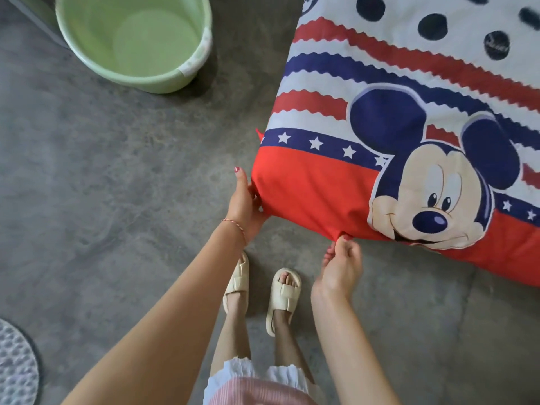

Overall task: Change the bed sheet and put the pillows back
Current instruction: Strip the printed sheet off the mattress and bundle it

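You are holding the pillow [409, 135] up off the gray floor [102, 185]; it is filling the right half of the frame, its red edge toward you and the cartoon mouse face sitting at center right. The bed and its sheet are not showing anywhere, so how far the sheet change has come cannot be told from here.

Your left hand [244, 200] is lying against the pillow's lower left corner, just left of the frame's center. The thumb is pointing up along the seam while the other fingers are tucking round behind the corner, out of sight, apparently cupping it. That hand seems to be taking the weight and steadying the corner.

Your right hand [340, 264] is working lower, at center bottom of the pillow's red edge. Its thumb and curled fingertips are pinching a small fold of the red cover, which is puckering at the pinch. My guess is that you are tugging the cover straight over the filling, or simply carrying the pillow by its near edge.

A green tub [134, 42] is standing on the floor at the upper left, well apart from the pillow. Your feet in pale slippers [260, 290] are showing at bottom center, below both hands.
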